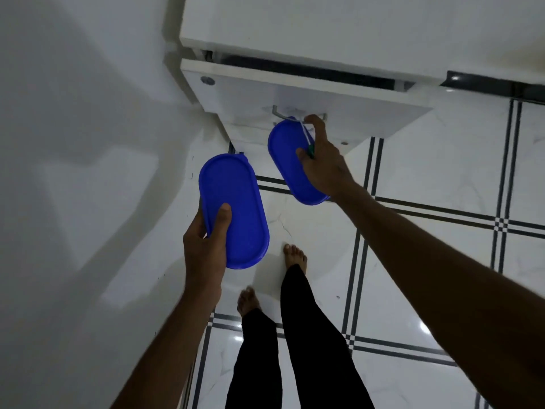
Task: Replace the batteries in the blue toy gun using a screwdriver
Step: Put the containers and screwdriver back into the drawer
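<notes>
1. The screwdriver [308, 143] has a thin light metal shaft and a green handle. It lies slanted across the top of a blue oval container [292, 163], pinned there under the right hand [321, 163], with its tip pointing up toward the drawer handle [283, 113]; most of the green handle is hidden.

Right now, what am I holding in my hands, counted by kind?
Blue oval lidded containers: 2, one in the left hand, one in the right hand
Green-handled screwdriver: 1, also in the right hand
Total: 3
</notes>
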`<state>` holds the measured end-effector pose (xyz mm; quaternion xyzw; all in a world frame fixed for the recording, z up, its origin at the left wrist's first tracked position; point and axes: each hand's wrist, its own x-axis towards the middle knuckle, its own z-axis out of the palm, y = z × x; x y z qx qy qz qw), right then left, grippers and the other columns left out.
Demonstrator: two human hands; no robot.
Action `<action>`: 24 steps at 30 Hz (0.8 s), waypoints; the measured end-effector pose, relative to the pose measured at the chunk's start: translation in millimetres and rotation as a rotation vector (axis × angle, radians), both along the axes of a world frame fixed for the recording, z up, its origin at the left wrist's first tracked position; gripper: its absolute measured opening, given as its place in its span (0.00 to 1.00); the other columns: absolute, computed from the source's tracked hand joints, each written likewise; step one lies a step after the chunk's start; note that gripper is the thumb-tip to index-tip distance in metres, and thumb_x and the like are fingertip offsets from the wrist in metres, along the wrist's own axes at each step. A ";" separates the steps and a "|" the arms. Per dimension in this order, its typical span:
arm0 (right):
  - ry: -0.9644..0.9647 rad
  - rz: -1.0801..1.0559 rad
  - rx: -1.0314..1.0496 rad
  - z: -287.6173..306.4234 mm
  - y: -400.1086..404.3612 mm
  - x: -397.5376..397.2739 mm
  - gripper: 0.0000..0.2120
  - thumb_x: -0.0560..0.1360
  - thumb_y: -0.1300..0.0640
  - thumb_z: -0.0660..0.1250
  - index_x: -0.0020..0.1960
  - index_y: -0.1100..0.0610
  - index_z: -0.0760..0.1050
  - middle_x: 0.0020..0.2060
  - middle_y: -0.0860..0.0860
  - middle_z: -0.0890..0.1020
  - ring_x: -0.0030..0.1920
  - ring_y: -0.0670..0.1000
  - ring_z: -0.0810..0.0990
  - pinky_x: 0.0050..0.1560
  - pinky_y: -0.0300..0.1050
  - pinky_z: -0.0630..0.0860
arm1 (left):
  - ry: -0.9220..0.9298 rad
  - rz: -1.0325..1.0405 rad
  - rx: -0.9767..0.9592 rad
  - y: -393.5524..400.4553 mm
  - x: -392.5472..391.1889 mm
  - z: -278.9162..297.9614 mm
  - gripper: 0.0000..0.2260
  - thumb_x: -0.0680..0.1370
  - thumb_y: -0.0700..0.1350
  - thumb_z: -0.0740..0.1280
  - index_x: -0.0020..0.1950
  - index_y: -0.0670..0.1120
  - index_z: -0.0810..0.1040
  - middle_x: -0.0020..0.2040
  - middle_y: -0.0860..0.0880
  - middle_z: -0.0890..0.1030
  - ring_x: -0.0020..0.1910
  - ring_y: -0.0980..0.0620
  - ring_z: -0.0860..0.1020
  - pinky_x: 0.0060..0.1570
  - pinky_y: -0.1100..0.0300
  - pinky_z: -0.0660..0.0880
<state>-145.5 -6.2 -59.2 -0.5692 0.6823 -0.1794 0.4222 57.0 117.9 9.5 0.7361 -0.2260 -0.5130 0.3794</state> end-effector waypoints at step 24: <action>0.038 0.058 0.198 11.8 210.7 51.7 0.34 0.80 0.57 0.62 0.78 0.46 0.46 0.38 0.56 0.81 0.34 0.53 0.82 0.38 0.56 0.83 | -0.032 -0.106 -0.002 145.2 66.4 48.4 0.23 0.76 0.54 0.66 0.69 0.51 0.72 0.56 0.52 0.82 0.51 0.51 0.81 0.37 0.64 0.80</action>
